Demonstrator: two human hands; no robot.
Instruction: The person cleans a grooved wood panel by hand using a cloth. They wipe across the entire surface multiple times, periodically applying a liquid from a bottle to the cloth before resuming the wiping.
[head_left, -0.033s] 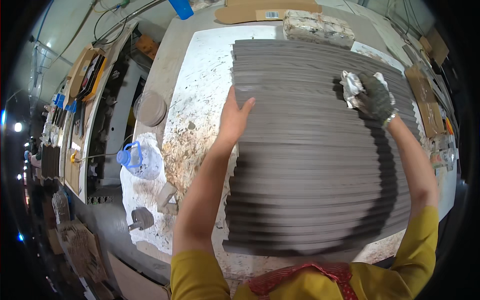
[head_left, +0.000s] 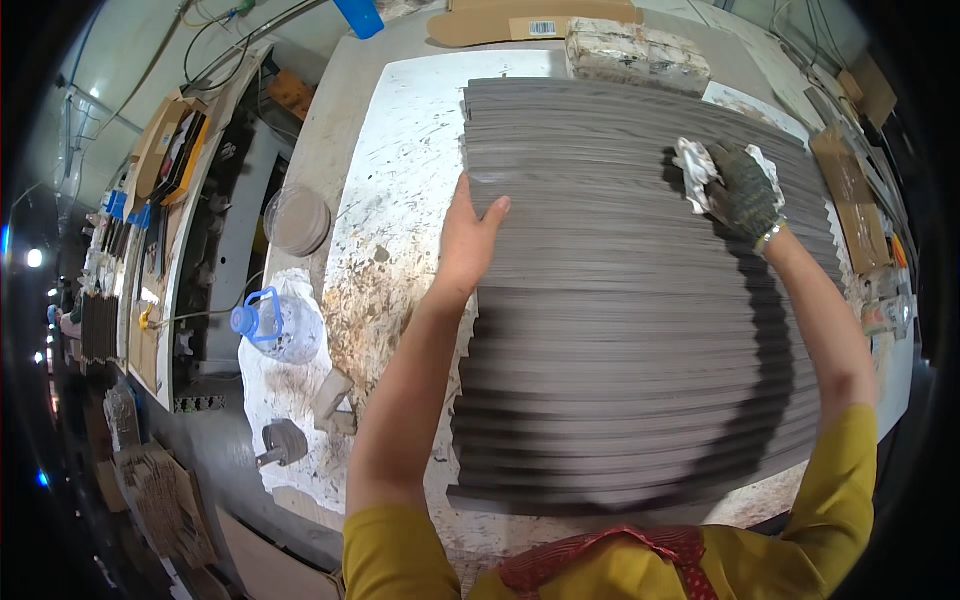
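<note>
Looking past the left edge of the table (head_left: 338, 112), I see a cluttered bench (head_left: 148, 370). Toward the table's right edge lies a grey-brown panel (head_left: 620, 290), ridged crosswise, streaked like wood, zigzag at both sides. A blotched white sheet (head_left: 420, 120) shows along its left, a clear jug (head_left: 297, 335) by the table's left edge. The left hand (head_left: 472, 240), open, rests against the panel's left edge; the gloved right hand (head_left: 746, 190) grips a white cloth (head_left: 692, 172) near its far right corner

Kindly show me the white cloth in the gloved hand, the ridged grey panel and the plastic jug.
White cloth (head_left: 692, 170), head view: crumpled left part.
Ridged grey panel (head_left: 625, 300), head view: its middle.
Plastic jug (head_left: 299, 335), head view: clear body.
</note>
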